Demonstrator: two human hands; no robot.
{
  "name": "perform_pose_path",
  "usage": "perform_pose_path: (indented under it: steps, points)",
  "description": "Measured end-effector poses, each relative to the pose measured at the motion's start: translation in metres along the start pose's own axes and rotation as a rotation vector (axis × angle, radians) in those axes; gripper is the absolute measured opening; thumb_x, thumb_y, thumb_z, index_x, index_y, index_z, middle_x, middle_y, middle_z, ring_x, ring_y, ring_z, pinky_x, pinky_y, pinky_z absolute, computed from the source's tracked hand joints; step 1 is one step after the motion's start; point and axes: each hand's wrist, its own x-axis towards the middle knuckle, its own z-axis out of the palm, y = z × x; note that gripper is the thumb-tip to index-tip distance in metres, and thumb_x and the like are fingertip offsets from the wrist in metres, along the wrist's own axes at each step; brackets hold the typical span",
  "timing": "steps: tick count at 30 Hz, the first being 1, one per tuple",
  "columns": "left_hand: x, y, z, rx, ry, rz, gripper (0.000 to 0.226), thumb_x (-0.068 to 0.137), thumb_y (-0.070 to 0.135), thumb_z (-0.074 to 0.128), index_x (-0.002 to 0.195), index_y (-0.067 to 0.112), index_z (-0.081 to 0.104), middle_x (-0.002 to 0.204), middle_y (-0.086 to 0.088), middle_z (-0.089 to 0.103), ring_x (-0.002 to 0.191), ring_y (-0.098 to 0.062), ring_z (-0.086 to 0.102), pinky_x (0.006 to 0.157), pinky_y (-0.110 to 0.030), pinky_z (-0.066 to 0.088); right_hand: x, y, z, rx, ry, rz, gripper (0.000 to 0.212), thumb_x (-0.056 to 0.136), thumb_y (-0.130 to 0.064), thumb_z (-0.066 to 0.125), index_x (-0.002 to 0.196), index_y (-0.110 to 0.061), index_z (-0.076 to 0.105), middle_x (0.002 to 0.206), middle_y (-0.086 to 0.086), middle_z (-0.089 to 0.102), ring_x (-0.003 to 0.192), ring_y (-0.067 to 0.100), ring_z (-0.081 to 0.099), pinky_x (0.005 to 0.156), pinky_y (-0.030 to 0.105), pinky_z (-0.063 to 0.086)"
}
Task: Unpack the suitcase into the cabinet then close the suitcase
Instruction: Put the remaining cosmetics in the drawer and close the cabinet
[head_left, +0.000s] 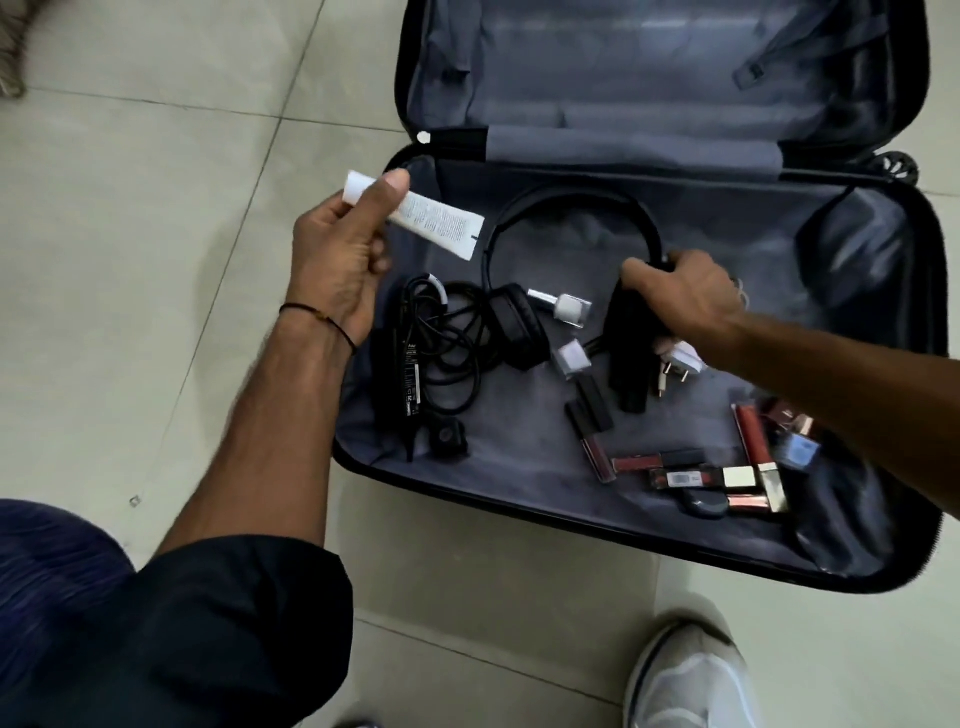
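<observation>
An open suitcase (857, 566) lies on a tiled floor (156, 234), filling the frame's right. The left hand (337, 260) grips one white tube (431, 218) above the case's left edge. The right hand (685, 296) closes around one pair of black headphones (524, 322) at centre. One black power adapter (408, 384) with coiled cable lies at left; several lipsticks (753, 441) cluster at lower right.

Left hand (337, 260) raised, fingers curled; right hand (685, 296) apparently clenched, lowered.
</observation>
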Motion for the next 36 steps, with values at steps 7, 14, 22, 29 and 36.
perform_pose_path:
  steps: [7,14,22,29,36]
  points:
    - [-0.009,-0.008,0.012,-0.101,0.007,-0.210,0.015,0.092,0.013,0.050,0.077,0.013,0.051,0.064,-0.002,0.051,0.053,-0.018,0.056,0.053,-0.026,0.048,-0.004,0.003,0.002,0.221,-0.099,0.072,0.034,0.086,-0.038,0.062,0.088,-0.004,0.065,0.078,0.010,0.071,0.058,0.022,0.071,0.045,0.033,0.058]
    - [-0.030,-0.014,0.026,0.362,-0.320,-0.271,0.009,0.088,0.009,0.063,0.080,0.008,0.060,0.062,-0.007,0.057,0.038,-0.011,0.036,0.040,-0.017,0.027,-0.016,-0.010,0.004,0.355,-0.350,0.000,0.029,0.092,-0.032,0.064,0.091,-0.003,0.067,0.084,0.011,0.071,0.065,0.020,0.073,0.060,0.040,0.063]
    - [-0.035,-0.025,0.038,0.398,-0.104,-0.246,0.010,0.086,0.010,0.059,0.091,0.002,0.063,0.066,-0.010,0.066,0.041,-0.012,0.053,0.039,-0.018,0.037,-0.027,-0.021,0.020,0.315,-0.591,-0.127,0.035,0.098,-0.040,0.059,0.102,-0.008,0.072,0.086,0.002,0.077,0.074,0.023,0.074,0.073,0.037,0.063]
    - [-0.059,-0.014,0.061,0.525,-0.745,-0.478,0.024,0.091,0.007,0.055,0.106,-0.008,0.065,0.097,-0.018,0.075,0.075,-0.027,0.074,0.041,-0.019,0.046,-0.015,-0.018,0.013,0.240,-0.547,-0.178,0.029,0.102,-0.017,0.044,0.122,-0.006,0.061,0.106,0.009,0.069,0.078,0.020,0.066,0.066,0.033,0.054]
    - [-0.077,-0.084,0.087,0.880,-0.310,-0.193,0.021,0.081,0.028,0.069,0.083,0.007,0.067,0.083,-0.017,0.072,0.069,-0.031,0.072,0.060,-0.039,0.060,0.010,-0.027,-0.011,-0.103,-0.221,-0.325,0.049,0.087,0.002,0.042,0.128,-0.015,0.065,0.123,0.010,0.067,0.094,0.018,0.057,0.084,0.031,0.049]
